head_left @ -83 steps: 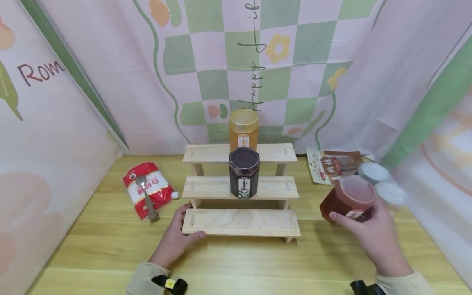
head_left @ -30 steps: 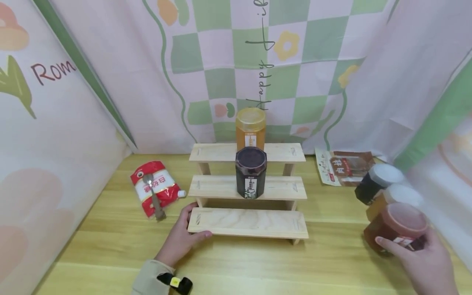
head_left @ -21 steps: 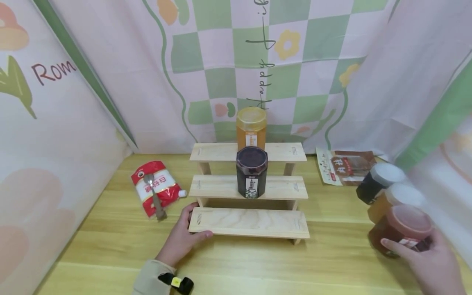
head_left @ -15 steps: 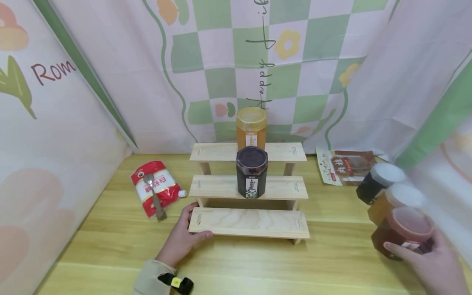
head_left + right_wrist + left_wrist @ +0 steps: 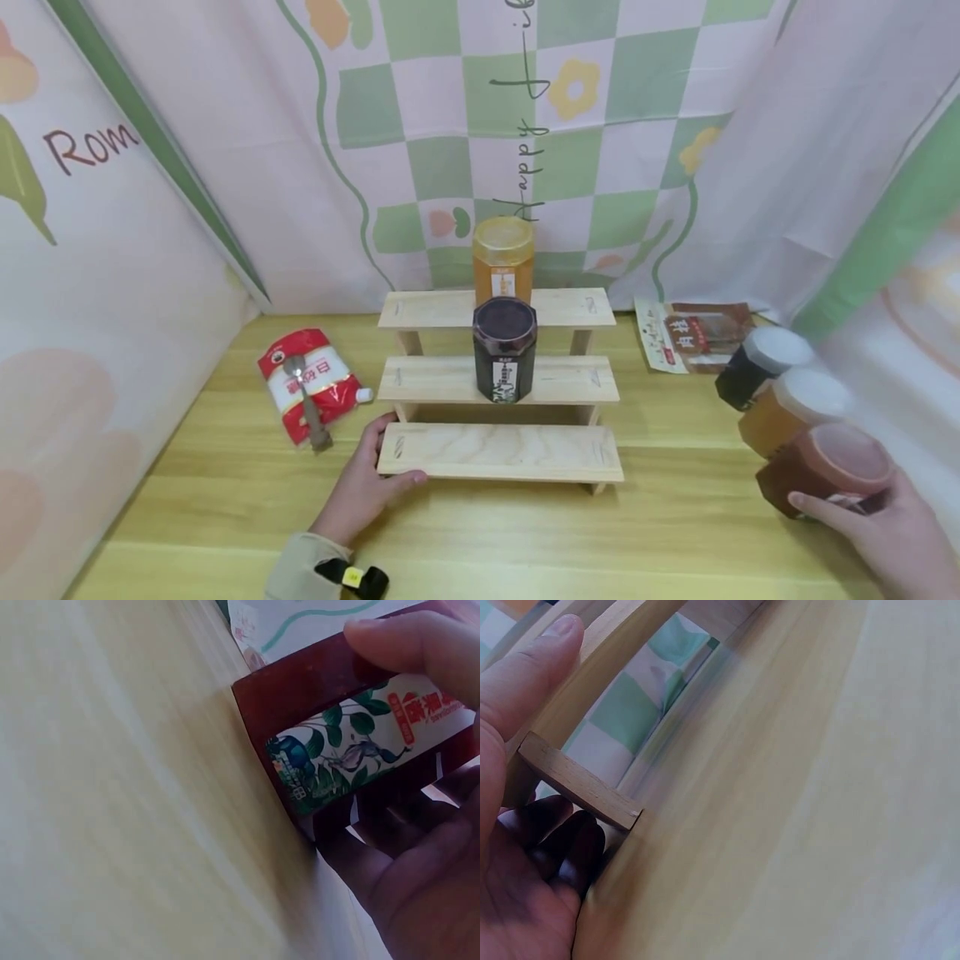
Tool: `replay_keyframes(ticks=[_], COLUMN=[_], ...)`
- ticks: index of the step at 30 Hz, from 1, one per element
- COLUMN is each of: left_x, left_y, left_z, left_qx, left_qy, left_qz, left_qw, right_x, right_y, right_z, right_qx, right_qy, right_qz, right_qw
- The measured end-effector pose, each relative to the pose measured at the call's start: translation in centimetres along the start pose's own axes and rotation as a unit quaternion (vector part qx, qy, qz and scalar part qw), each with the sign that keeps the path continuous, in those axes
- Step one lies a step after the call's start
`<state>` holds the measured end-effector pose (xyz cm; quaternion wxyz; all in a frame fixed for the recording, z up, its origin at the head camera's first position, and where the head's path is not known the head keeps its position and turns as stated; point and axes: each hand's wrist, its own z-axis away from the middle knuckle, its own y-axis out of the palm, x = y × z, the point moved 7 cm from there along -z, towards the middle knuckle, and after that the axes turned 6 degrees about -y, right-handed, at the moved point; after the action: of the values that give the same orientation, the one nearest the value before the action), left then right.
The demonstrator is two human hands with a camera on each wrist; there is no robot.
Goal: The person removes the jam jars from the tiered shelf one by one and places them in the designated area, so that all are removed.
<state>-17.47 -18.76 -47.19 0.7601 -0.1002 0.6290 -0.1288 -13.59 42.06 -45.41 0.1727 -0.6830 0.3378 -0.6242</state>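
Note:
In the head view my left hand (image 5: 363, 483) grips the left end of the lowest step of a three-tier wooden rack (image 5: 498, 450). The thumb lies on the front edge; the left wrist view has the curled fingers (image 5: 577, 855) around the rack's leg (image 5: 581, 780). A dark jar (image 5: 504, 362) stands on the middle step, an amber jar (image 5: 504, 250) on the top one. Far right, my right hand (image 5: 892, 525) holds a red-brown jar (image 5: 798, 475) round its side. Its leaf-patterned label (image 5: 337, 750) faces the right wrist camera. Its base is at or very near the tabletop.
Beyond the held jar stand a white-lidded amber jar (image 5: 776, 421) and a white-lidded dark jar (image 5: 742, 379). A brown-and-white packet (image 5: 697, 337) lies behind them. On the left, a spoon (image 5: 307, 404) rests on a red-and-white pouch (image 5: 337, 371). Printed curtains (image 5: 435, 167) enclose the table.
My right hand has carried the red-brown jar rightward and nearer me, in front of the other jars; it has barely moved lately. My left hand keeps its grip on the rack.

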Motion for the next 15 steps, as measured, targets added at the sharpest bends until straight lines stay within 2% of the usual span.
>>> replay_keyframes(ticks=[4,12,15], left_x=[0.04,0.08,0.1], left_y=[-0.1,-0.1,-0.04], left_z=[0.03,0.04,0.04], left_qx=[-0.003,-0.004,-0.003], left_qy=[-0.001,0.003,0.002], left_qz=[0.0,0.0,0.0], left_qw=[1.0,1.0,1.0], right_x=[-0.03,0.02,0.1], right_y=[-0.13,-0.26,-0.37], right_z=[-0.23,-0.39,-0.39], right_qx=[-0.001,0.004,0.016], right_qy=[0.011,-0.01,-0.012], right_qz=[-0.003,-0.012,0.013], right_qw=[0.9999,0.9999,0.9997])
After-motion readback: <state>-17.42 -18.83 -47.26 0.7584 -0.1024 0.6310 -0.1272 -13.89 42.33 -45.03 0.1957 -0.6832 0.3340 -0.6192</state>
